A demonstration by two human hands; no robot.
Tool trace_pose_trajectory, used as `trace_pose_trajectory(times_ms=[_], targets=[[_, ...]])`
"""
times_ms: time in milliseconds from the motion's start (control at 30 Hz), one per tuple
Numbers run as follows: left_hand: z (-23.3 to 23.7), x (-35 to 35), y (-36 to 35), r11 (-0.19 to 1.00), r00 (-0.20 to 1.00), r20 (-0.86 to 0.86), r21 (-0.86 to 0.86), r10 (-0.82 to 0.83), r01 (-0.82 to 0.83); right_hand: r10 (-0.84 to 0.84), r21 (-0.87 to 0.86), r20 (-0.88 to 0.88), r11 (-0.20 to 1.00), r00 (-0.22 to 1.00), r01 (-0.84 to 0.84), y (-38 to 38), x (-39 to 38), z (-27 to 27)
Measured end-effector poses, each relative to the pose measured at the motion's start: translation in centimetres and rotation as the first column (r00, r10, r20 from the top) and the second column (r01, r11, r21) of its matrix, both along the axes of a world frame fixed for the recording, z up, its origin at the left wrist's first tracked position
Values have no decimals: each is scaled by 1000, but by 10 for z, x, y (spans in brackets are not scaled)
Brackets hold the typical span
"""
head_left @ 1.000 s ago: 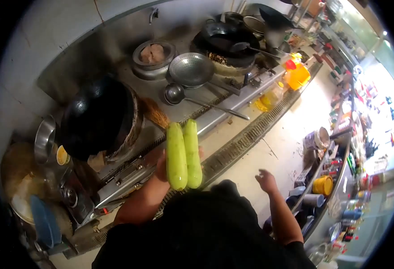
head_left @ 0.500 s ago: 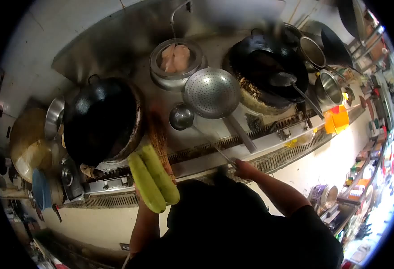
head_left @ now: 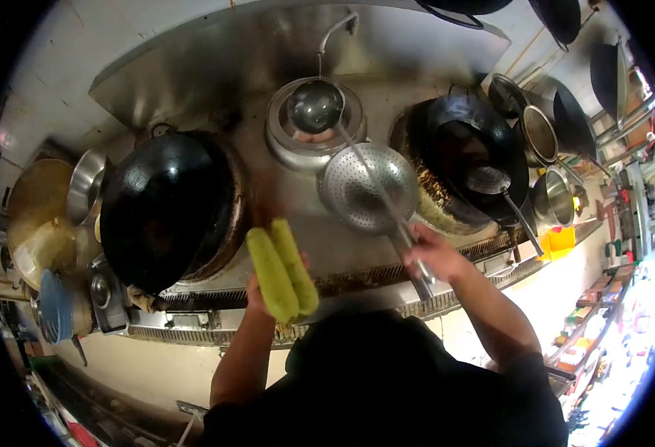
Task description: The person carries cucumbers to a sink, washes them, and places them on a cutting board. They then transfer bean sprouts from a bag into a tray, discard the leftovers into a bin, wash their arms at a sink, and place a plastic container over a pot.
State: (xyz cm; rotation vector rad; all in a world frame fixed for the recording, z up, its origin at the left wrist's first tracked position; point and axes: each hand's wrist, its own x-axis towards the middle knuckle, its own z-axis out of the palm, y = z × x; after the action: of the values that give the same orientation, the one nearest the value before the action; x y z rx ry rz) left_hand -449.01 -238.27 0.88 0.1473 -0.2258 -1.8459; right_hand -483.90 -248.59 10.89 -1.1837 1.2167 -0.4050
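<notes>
Head view. The right hand [head_left: 441, 253] is clenched around the handle of a ladle [head_left: 315, 106], whose bowl lies at the far centre, over a round steel vessel [head_left: 280, 141] and beneath a tap [head_left: 340, 26]; whether ladle and vessel touch cannot be told. The left hand [head_left: 255, 295], largely hidden, grasps two pale green squashes [head_left: 271, 276] side by side along the near edge of the stove [head_left: 283, 194], right of a large wok [head_left: 156, 208]. For good control, the ladle is best kept level under the spout with a steady wrist, and the squashes pressed together so that neither slips. A perforated strainer [head_left: 365, 186] lies beneath the slanting ladle handle and may catch it. Pale pieces [head_left: 312, 137] in the vessel are partly covered by the ladle. A second wok [head_left: 447, 138], with a skimmer [head_left: 488, 179] across its near right side, stands right; a steel bowl [head_left: 85, 186] stands left.
</notes>
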Motion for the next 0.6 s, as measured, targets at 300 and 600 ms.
trace_pose_trajectory(times_ms=[300,600], targets=[[-60,-92,-144,970,982,-94,-195,-163,143,-120,-184,-183,979,976,86,-89,21,-6],[-122,-153,-210,962,986,-73,216,-153,165,-331,503,240,846,913,175,-129,4,19]])
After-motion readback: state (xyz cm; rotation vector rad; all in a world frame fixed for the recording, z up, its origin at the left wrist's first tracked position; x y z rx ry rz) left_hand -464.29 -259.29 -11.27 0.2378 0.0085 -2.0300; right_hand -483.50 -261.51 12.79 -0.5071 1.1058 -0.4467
